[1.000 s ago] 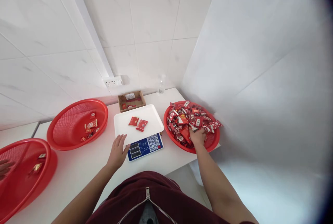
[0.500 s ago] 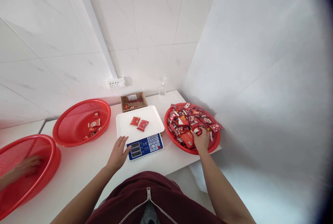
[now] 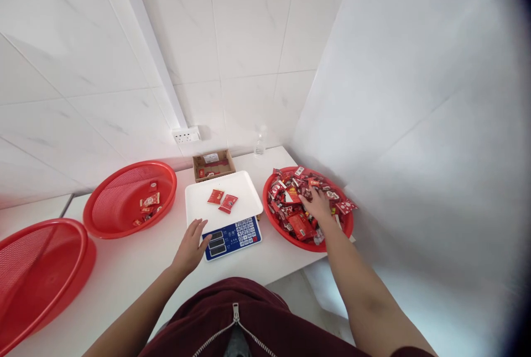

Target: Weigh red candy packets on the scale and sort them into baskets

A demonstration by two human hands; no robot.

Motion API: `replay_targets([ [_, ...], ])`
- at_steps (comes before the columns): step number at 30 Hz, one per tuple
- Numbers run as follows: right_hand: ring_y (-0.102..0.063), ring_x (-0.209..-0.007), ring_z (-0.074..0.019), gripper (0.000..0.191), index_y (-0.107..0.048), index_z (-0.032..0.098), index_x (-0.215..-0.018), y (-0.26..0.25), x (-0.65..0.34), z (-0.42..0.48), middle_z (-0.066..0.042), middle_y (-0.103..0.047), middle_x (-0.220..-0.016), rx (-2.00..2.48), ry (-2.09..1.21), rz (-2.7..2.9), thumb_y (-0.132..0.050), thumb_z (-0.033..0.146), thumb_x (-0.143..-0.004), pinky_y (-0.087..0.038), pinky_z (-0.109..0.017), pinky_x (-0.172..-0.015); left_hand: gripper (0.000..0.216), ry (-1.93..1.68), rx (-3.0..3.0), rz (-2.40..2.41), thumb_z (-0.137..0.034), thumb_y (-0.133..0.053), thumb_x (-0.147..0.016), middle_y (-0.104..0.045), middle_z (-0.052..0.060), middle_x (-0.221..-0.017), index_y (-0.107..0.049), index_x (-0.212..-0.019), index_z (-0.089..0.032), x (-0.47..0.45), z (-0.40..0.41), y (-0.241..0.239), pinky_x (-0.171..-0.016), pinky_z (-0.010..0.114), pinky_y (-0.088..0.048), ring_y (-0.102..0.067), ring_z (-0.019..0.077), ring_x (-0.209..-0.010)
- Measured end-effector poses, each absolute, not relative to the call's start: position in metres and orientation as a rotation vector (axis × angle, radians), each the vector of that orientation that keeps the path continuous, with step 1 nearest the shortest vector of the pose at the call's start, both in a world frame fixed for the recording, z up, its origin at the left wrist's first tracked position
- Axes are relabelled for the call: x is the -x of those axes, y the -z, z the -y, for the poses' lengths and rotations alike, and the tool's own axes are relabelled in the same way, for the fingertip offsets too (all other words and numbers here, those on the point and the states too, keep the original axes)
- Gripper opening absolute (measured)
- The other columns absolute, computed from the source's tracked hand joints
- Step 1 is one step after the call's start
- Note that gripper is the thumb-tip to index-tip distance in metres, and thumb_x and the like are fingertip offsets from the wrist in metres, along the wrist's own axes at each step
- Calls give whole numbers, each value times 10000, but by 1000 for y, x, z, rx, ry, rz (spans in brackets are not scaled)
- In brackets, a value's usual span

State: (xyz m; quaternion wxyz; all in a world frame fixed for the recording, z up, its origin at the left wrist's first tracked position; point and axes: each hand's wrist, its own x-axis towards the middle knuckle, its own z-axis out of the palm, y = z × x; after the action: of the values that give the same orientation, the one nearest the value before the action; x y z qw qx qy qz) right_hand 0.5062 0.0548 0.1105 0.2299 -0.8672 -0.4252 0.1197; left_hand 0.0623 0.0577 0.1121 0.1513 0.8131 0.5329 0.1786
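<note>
My right hand (image 3: 317, 205) lies on the heap of red snack packets (image 3: 290, 202) in the red basket (image 3: 309, 243) at the right, fingers spread over the pile. My left hand (image 3: 191, 246) rests flat and open on the white table, its fingertips touching the left front corner of the scale (image 3: 232, 233) with the blue keypad. Two red packets (image 3: 223, 200) lie on the scale's white tray (image 3: 199, 205).
A second red basket (image 3: 120, 224) with a few packets stands left of the scale, and a third red basket (image 3: 50, 274) sits at the far left. Behind the scale are a small cardboard box (image 3: 213, 164), a clear bottle (image 3: 260, 144) and a wall socket (image 3: 186, 135). Walls close the corner at the right.
My right hand has moved farther back over the packet heap and opened out. Another person's hand that was in the far-left basket has gone. My left hand has stayed put.
</note>
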Motion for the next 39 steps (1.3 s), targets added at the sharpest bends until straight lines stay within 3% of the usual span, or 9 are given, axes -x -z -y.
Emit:
replay_targets([
  [4, -443, -1177, -406, 626, -473, 247, -1341, -104, -500, -63, -196, -460, -1342, 2535, -420, 1185, -525, 523, -781, -364, -557, -886, 426, -492, -2308, -1539, -381, -430, -890, -526, 113, -1331, -505, -1274, -212, -61, -58, -113, -1044, 476, -392, -426, 266, -1293],
  [11, -602, -873, -236, 357, -627, 204, -1089, -99, -522, -42, -92, -666, -986, 2315, -292, 1245, -557, 253, -742, -436, -350, -794, 412, -482, -2279, -1544, -371, -435, -886, -535, 101, -1320, -520, -1261, -223, -56, -55, -108, -1049, 468, -388, -432, 260, -1287],
  [18, -619, -847, -225, 351, -631, 168, -957, -117, -535, -34, -82, -694, -950, 1914, -236, 734, -606, 338, -652, -475, -374, -805, 400, -485, -2208, -1536, -370, -446, -888, -524, 105, -1329, -525, -1249, -218, -66, -51, -120, -1053, 455, -385, -426, 255, -1293],
  [24, -641, -694, -219, 381, -618, 208, -888, -168, -487, -41, -28, -702, -797, 1399, -817, 295, -750, 315, -547, -530, -340, -580, 419, -545, -1902, -1416, -380, -469, -874, -520, 103, -1332, -497, -1257, -213, -98, -43, -150, -1047, 399, -390, -468, 231, -1252],
  [27, -626, -624, -181, 341, -627, 195, -835, -178, -425, -44, 2, -687, -720, 1243, -1104, 280, -783, 269, -540, -519, -298, -547, 455, -531, -1425, -1216, -415, -459, -887, -510, 105, -1347, -435, -1307, -241, -121, -37, -166, -970, 364, -452, -501, 218, -1219],
  [30, -636, -658, -185, 356, -631, 192, -859, -171, -348, -41, -4, -688, -738, 1152, -1314, 460, -795, 305, -564, -514, -298, -587, 489, -471, -871, -954, -528, -292, -928, -470, 90, -1382, -343, -1360, -305, -142, -34, -175, -894, 383, -491, -532, 202, -1174],
  [33, -644, -782, -211, 342, -622, 207, -914, -154, -284, -35, -27, -700, -840, 1228, -1240, 761, -733, 396, -651, -516, -338, -707, 610, -417, -524, -821, -643, -183, -892, -577, 105, -1215, -464, -1262, -247, -151, -36, -169, -817, 430, -516, -619, 199, -950],
  [35, -634, -869, -214, 302, -614, 218, -930, -140, -259, -35, -35, -696, -912, 1276, -1152, 970, -676, 412, -706, -493, -365, -816, 633, -445, -358, -844, -654, -224, -881, -636, 100, -998, -558, -1107, -165, -149, -39, -160, -768, 403, -530, -623, 173, -787],
  [39, -621, -947, -210, 295, -599, 232, -987, -124, -246, -47, -42, -683, -991, 1288, -1171, 1133, -623, 404, -747, -461, -376, -895, 290, -664, -170, -974, -433, -490, -894, -608, 21, -763, -560, -952, -157, -136, -53, -144, -663, 252, -534, -592, 102, -636],
])
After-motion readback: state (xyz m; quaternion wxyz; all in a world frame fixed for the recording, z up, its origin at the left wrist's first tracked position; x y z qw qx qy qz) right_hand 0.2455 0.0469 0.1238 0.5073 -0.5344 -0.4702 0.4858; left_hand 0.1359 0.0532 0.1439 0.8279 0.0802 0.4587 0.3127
